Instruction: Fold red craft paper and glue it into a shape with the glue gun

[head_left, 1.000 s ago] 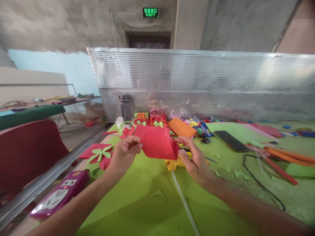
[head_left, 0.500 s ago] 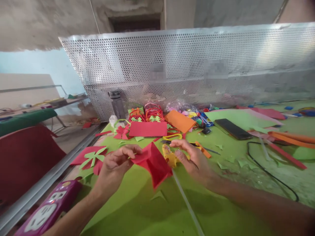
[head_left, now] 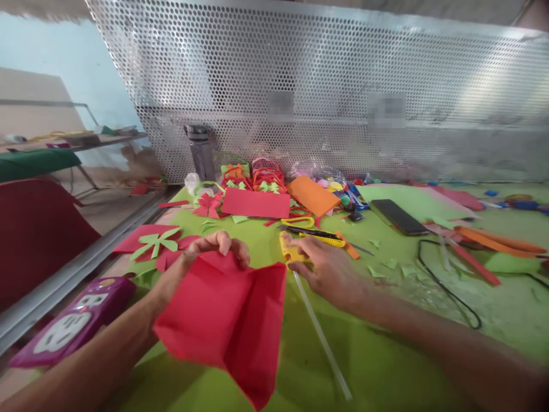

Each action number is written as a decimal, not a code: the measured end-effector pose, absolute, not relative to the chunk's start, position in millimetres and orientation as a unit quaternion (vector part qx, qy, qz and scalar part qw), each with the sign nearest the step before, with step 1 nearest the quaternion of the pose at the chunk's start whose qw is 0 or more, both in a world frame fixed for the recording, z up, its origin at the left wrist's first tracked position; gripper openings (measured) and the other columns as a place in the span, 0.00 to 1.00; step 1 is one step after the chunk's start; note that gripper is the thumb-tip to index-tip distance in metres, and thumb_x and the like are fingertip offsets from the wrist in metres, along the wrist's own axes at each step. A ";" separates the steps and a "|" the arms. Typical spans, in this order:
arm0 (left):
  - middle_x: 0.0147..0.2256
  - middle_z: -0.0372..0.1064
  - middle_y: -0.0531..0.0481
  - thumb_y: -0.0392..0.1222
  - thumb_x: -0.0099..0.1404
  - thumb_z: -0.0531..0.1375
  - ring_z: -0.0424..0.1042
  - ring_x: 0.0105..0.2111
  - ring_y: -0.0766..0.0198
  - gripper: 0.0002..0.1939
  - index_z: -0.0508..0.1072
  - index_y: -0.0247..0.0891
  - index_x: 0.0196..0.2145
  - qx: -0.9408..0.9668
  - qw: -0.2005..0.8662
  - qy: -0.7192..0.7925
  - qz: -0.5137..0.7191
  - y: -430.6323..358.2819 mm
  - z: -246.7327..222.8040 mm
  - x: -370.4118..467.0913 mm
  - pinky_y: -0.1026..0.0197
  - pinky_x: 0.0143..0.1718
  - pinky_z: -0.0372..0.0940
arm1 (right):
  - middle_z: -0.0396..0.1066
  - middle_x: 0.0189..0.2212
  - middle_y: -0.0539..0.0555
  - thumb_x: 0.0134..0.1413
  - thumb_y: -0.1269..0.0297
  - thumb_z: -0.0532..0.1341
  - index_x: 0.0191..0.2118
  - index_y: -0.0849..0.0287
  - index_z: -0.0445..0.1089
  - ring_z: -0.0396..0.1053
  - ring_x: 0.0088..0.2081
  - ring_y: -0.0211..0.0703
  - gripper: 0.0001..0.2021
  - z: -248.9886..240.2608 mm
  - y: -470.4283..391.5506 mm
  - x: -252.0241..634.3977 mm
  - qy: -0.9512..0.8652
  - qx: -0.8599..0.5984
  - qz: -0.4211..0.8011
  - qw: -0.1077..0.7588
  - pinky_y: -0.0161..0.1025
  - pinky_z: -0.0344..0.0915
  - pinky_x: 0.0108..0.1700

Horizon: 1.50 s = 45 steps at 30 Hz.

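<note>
**Left grip on red paper, right hand down at the glue gun**

Pinched between thumb and fingers, my left hand [head_left: 206, 257] holds the folded red paper [head_left: 227, 320] by its top edge, so it hangs low over the green tabletop [head_left: 386, 366], near me. My right hand [head_left: 326, 272] rests on the yellow glue gun [head_left: 291, 252]; fingers curl over its body, but I cannot tell whether that grip has closed. A clear glue stick [head_left: 319, 335] trails back from the gun. I judge this the gluing step: next I need a firm hold on the gun, nozzle aimed at a fold, paper kept steady. A utility knife [head_left: 317, 234] lies just beyond
</note>
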<state>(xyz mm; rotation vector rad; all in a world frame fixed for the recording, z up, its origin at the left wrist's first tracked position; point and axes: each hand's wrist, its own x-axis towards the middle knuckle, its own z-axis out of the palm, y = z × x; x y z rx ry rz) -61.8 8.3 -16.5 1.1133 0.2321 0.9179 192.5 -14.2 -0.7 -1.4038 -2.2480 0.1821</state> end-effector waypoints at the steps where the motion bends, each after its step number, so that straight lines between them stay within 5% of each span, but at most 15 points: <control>1: 0.37 0.69 0.44 0.58 0.56 0.59 0.69 0.36 0.56 0.19 0.67 0.37 0.32 0.508 0.744 0.110 0.421 9.4 -19.2 -61.5 0.53 0.38 0.64 | 0.71 0.43 0.58 0.56 0.55 0.55 0.49 0.59 0.63 0.70 0.41 0.50 0.18 0.8 -11.8 192.1 -0.814 -0.541 0.045 0.209 0.41 0.62 0.38; 5: 0.33 0.69 0.46 0.61 0.47 0.65 0.68 0.33 0.58 0.24 0.67 0.37 0.29 0.480 0.742 0.161 0.439 6.2 -22.8 -48.4 0.55 0.36 0.65 | 0.68 0.45 0.61 0.55 0.43 0.50 0.55 0.60 0.56 0.69 0.41 0.54 0.29 -3.0 -2.6 187.3 -0.796 -0.589 -0.009 0.140 0.41 0.60 0.35; 9: 0.29 0.68 0.49 0.56 0.47 0.66 0.69 0.30 0.62 0.21 0.67 0.37 0.26 0.463 0.750 0.200 0.428 -3.5 -20.5 -28.9 0.60 0.34 0.64 | 0.68 0.44 0.63 0.55 0.41 0.47 0.58 0.60 0.53 0.66 0.44 0.57 0.32 -16.2 -0.5 180.6 -0.807 -0.578 -0.072 0.098 0.43 0.60 0.37; 13: 0.28 0.68 0.49 0.57 0.43 0.68 0.69 0.29 0.62 0.22 0.67 0.37 0.24 0.456 0.754 0.221 0.418 -4.8 -23.2 -23.4 0.61 0.32 0.64 | 0.69 0.41 0.62 0.59 0.53 0.50 0.57 0.62 0.53 0.64 0.47 0.55 0.25 -19.4 -0.7 184.3 -0.831 -0.542 -0.091 0.083 0.45 0.59 0.41; 18: 0.28 0.69 0.49 0.60 0.43 0.67 0.69 0.30 0.61 0.22 0.69 0.38 0.24 0.456 0.759 0.200 0.419 5.6 -35.3 -27.7 0.60 0.33 0.64 | 0.68 0.42 0.60 0.56 0.73 0.51 0.46 0.62 0.63 0.65 0.43 0.50 0.12 -20.0 3.0 199.3 -0.845 -0.523 -0.102 0.048 0.42 0.59 0.39; 29: 0.28 0.70 0.48 0.59 0.44 0.66 0.68 0.29 0.61 0.20 0.70 0.40 0.24 0.457 0.755 0.212 0.420 6.5 -41.7 -27.1 0.61 0.33 0.64 | 0.59 0.52 0.69 0.53 0.76 0.50 0.55 0.68 0.57 0.61 0.49 0.57 0.22 -28.0 3.5 212.2 -0.873 -0.461 -0.156 0.017 0.51 0.60 0.43; 41: 0.28 0.70 0.48 0.62 0.44 0.65 0.67 0.29 0.60 0.22 0.71 0.41 0.24 0.464 0.754 0.208 0.415 6.2 -44.6 -28.9 0.60 0.32 0.63 | 0.68 0.36 0.58 0.43 0.82 0.52 0.41 0.61 0.64 0.65 0.37 0.48 0.18 7.1 -13.8 201.0 -0.871 -0.447 -0.203 0.023 0.40 0.61 0.35; 45: 0.28 0.69 0.48 0.62 0.45 0.64 0.67 0.28 0.61 0.21 0.71 0.41 0.24 0.462 0.759 0.208 0.409 7.6 -46.6 -29.7 0.61 0.31 0.63 | 0.68 0.40 0.61 0.47 0.81 0.49 0.47 0.64 0.61 0.65 0.40 0.50 0.19 26.5 4.1 233.6 -0.843 -0.493 -0.214 0.016 0.41 0.62 0.35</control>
